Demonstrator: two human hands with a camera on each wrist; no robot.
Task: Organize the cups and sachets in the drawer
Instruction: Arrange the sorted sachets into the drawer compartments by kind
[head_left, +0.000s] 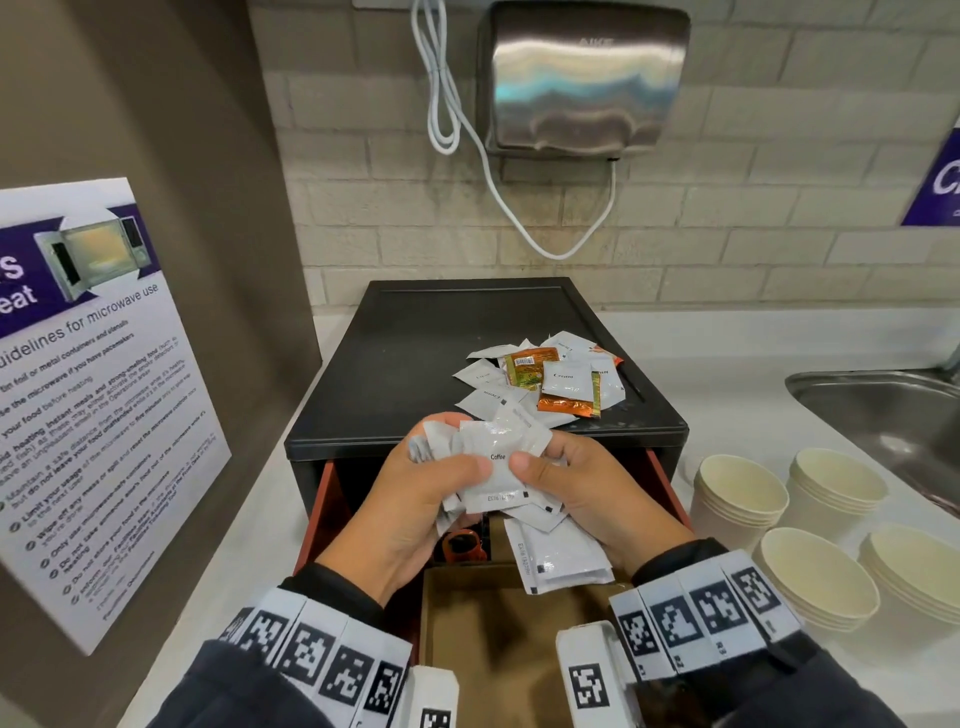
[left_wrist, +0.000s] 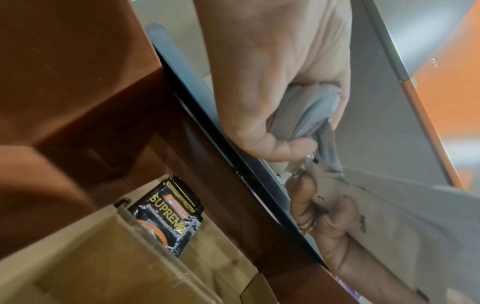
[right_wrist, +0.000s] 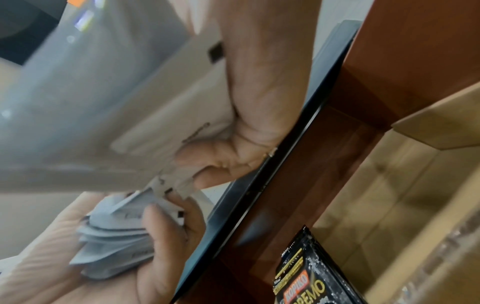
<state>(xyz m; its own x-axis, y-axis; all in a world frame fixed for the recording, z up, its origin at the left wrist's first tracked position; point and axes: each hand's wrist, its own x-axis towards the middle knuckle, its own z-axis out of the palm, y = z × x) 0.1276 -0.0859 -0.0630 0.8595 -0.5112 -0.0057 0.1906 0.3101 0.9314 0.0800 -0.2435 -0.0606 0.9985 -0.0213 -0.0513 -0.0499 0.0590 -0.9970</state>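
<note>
Holding a bunch of white sachets (head_left: 497, 470) between them, both hands sit just above the open drawer (head_left: 467, 613) at the near edge of the table (head_left: 727, 410). The left hand (head_left: 415, 499) has its fingers curled round one side of the bunch, thumb pressed on the top sachet (the one printed "Coffee"). The right hand (head_left: 587, 493) grips the other side, thumb on that same sachet, and more white sachets hang below its palm over the drawer. Inside the drawer lies a dark coffee sachet (left_wrist: 168, 216) in a far-left compartment, next to a tan divider (left_wrist: 103, 236). Paper cups (head_left: 740, 493) stand in four stacks on the table to the right of the drawer. Farther back, a loose pile of sachets (head_left: 550, 379), white ones and orange ones mixed, lies on the black top of the drawer box (head_left: 415, 353). A steel sink (head_left: 883, 415) sits far right, and a hand dryer (head_left: 584, 78) hangs on the brick wall behind.
</note>
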